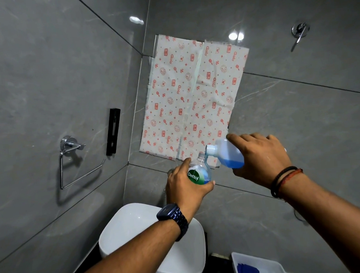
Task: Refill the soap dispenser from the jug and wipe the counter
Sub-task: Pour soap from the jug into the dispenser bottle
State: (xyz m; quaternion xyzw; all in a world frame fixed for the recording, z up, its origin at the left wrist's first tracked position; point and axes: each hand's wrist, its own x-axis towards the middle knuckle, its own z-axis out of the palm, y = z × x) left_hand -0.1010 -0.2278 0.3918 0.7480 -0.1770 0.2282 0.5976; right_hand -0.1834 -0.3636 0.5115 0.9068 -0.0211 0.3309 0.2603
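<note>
Right hand (260, 158) fingers grip tilted jug (228, 154), spout over soap dispenser (199, 173) clasped in left hand (184, 186)

Single head-worn wide-angle view, facing forward and down toward a tiled wall corner (134, 160); close above both forearms, with the white basin (138, 227) near the bottom edge.

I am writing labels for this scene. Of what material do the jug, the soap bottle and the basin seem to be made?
The jug looks like translucent, cloudy plastic: the blue liquid shows through its wall. The soap bottle seems clear, glossy plastic with a threaded neck and a green Dettol label. The basin looks like white glazed ceramic, smooth with soft highlights, though glossy resin cannot be excluded.
</note>
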